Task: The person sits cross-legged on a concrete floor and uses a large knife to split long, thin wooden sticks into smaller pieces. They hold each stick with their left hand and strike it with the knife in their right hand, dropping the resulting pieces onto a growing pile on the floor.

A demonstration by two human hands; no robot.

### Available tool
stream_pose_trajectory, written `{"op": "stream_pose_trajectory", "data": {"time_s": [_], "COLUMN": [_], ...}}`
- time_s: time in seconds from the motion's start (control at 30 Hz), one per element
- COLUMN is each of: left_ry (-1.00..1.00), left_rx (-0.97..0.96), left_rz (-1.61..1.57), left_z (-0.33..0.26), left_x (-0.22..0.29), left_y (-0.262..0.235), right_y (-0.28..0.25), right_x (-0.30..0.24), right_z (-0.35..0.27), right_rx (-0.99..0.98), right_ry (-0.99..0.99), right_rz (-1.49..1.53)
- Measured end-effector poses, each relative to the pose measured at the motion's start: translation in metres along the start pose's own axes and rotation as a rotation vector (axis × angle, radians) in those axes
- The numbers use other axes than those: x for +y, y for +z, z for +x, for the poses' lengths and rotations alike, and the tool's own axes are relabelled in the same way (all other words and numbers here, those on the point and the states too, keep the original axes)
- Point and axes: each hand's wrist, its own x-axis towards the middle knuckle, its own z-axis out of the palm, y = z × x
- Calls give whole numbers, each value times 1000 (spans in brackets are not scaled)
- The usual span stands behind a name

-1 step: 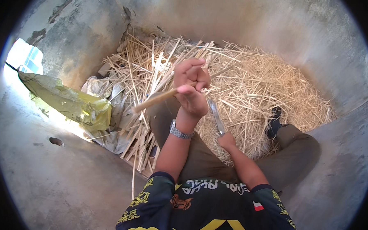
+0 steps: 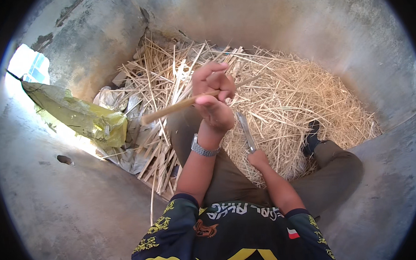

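Observation:
My left hand (image 2: 214, 95), with a metal watch (image 2: 203, 146) on its wrist, is raised over the straw heap. Its thumb and curled fingers close on a thin tan stick (image 2: 170, 109), probably bamboo. The stick slants from the lower left up to the right, its thicker end pointing left. Lower and to the right, my right hand (image 2: 258, 159) grips the handle of a knife (image 2: 246, 130). Its long, narrow blade points up and away, below the stick and apart from it. My right fingers wrap the handle and hide most of it.
Pale shavings and split strips (image 2: 281, 99) cover the floor between my legs, with longer strips (image 2: 156, 169) at the left. A yellow torn sack (image 2: 84, 114) lies on the left. Curved concrete walls (image 2: 277, 20) surround me. My dark shoe (image 2: 312, 137) rests on the shavings.
My left hand has shifted slightly left and up. The stick's thick end reaches a little further left. The knife has barely moved.

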Motion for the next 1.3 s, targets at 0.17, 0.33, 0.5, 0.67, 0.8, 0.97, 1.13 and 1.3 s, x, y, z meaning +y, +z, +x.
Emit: {"op": "stream_pose_trajectory", "data": {"time_s": [0.17, 0.33, 0.5, 0.67, 0.8, 0.97, 1.13, 1.3], "left_ry": [58, -84, -279, -302, -485, -383, -409, -469], "left_rx": [77, -124, -64, 24, -200, -369, -340, -468], "left_rz": [25, -152, -59, -41, -118, 313, 368, 353], "left_z": [47, 68, 56, 81, 112, 114, 99, 87], "left_x": [32, -22, -90, -91, -78, -88, -75, -32], "left_y": [6, 2, 6, 11, 5, -14, -17, 18], "right_y": [-12, -10, -27, -29, -64, -180, -241, -246], "right_x": [9, 20, 5, 23, 3, -55, -44, -80], "right_z": [3, 8, -2, 12, 6, -66, -137, -145], "right_rx": [-33, -34, -89, -96, -228, 12, 244, 185], "right_ry": [23, 57, 134, 220, 322, 103, -19, -218], "right_rz": [53, 65, 220, 558, 571, -399, -121, 826]}}
